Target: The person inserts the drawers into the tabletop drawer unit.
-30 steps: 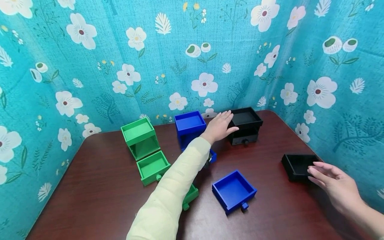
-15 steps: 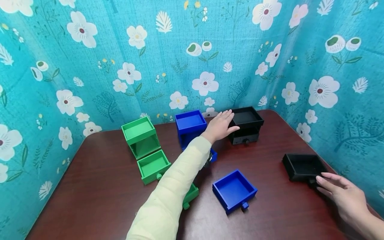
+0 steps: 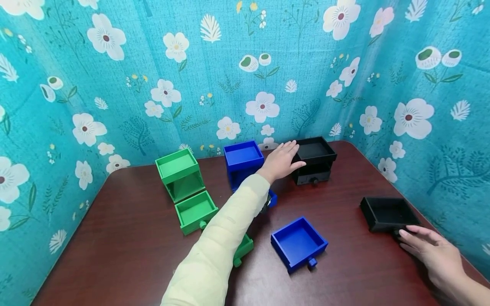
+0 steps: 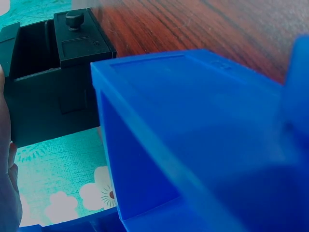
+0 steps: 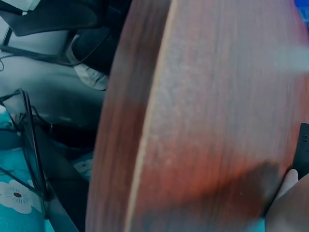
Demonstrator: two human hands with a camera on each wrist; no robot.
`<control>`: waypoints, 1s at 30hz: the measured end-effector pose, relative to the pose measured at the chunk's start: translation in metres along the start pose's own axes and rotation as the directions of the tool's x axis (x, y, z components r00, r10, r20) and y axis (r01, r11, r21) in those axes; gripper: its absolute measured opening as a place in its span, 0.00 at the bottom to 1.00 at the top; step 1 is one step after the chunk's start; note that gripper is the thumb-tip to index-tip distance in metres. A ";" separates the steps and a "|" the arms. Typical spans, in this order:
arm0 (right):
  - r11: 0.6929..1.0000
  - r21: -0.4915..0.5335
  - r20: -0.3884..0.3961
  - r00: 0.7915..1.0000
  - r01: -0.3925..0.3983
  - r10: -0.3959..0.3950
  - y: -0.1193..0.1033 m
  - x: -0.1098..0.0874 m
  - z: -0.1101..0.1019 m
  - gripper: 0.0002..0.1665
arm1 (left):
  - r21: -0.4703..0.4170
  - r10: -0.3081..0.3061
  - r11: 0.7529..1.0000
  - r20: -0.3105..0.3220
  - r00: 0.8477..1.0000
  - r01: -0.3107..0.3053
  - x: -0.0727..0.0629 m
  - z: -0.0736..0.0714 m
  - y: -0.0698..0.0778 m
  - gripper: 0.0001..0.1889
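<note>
Your two hands at a wood-grained, dark red-brown table (image 3: 115, 238), with the loose, square, blue plastic-looking drawer (image 3: 299, 244) as landmark. Your left hand (image 3: 280, 160) was beyond the landmark and slightly to its left, at the upper left edge of a black, box-shaped, plastic-looking cabinet (image 3: 314, 157); its fingers were straight and its thumb stood apart from them. The cabinet stood beyond the landmark, its upper slot open and its knobbed lower drawer (image 3: 306, 177) in place (the left wrist view showed both). Your right hand (image 3: 434, 250) was to the right of the landmark, its fingers bent at the front of a loose, rectangular, black plastic-looking drawer (image 3: 388, 214); whether they pinched the knob could not be told, since the fingertips hid most of it. That black drawer lay flat, to the right of the landmark and somewhat farther from you. Your padded, pale yellow-green sleeve (image 3: 214, 250) crossed to the left of the landmark, partly hiding a blue, box-shaped cabinet (image 3: 243, 157) beyond it and a small green drawer (image 3: 243, 250) just left of it. Farther left and beyond stood a green, box-shaped cabinet (image 3: 176, 165), with another green drawer (image 3: 195, 212) before it. A turquoise, flower-printed cloth (image 3: 214, 85) hung behind everything, well beyond the landmark.
</note>
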State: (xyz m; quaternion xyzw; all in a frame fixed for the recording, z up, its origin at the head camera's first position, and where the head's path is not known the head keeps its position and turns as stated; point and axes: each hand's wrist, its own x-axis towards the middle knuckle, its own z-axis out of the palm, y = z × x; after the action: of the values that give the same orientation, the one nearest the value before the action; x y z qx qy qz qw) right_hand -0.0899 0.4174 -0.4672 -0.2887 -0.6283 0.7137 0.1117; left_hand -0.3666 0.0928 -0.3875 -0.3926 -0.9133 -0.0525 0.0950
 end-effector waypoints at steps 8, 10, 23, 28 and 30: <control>1.000 -0.005 0.118 0.993 -0.019 0.020 -0.005 -0.004 0.001 0.12 | 0.001 -0.001 1.000 0.010 1.000 0.001 -0.001 -0.001 0.000 0.39; 0.999 0.010 0.154 0.987 -0.034 0.032 -0.006 -0.006 0.001 0.12 | -0.005 0.000 1.000 0.010 1.000 0.000 -0.001 -0.002 0.001 0.39; 0.996 0.031 0.155 0.984 -0.088 0.082 -0.007 -0.009 0.008 0.13 | -0.012 -0.003 1.000 0.006 1.000 0.003 -0.001 -0.002 0.002 0.39; 0.995 0.075 0.174 0.983 -0.067 0.053 -0.005 -0.009 0.009 0.10 | -0.012 -0.001 1.000 0.003 1.000 0.001 -0.002 -0.001 0.001 0.39; 0.994 0.090 0.183 0.982 -0.061 0.043 -0.005 -0.010 0.009 0.09 | -0.013 0.002 1.000 -0.001 1.000 -0.002 -0.002 -0.001 0.001 0.39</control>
State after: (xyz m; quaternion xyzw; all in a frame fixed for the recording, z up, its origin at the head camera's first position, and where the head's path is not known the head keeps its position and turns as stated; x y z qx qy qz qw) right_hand -0.0877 0.4052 -0.4597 -0.2334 -0.5934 0.7688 0.0491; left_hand -0.3644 0.0921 -0.3865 -0.3943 -0.9124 -0.0583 0.0929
